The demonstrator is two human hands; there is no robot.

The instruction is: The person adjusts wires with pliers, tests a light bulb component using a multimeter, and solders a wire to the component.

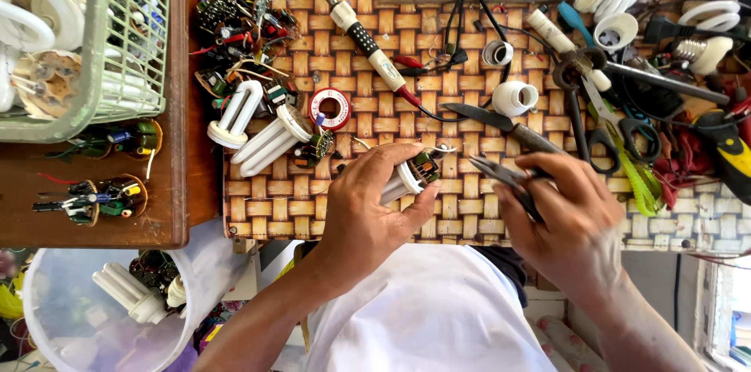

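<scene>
Now at the bench: lamp base held, pliers brought near

Now the left hand (368, 204) is wrapped around a white spiral-tube compact lamp with its small circuit board exposed (413, 174), fingers closed about the tubes so that the board end points right, toward the other hand. The right hand (567, 212) is clenched on the handles of slim dark metal pliers (501, 174), whose tips point left and sit just beside the board, apparently not yet touching it. Whether the plier tips are parted is too small to tell.

By the look of it, the step in hand is working on the board's parts or wires. The next move would call for a steady left grip and a fine approach of the tips to one lead.

Both hands hover over the woven bamboo mat (438, 43), near a soldering iron with a pale handle (374, 47) and a red-rimmed solder spool (331, 108).
</scene>
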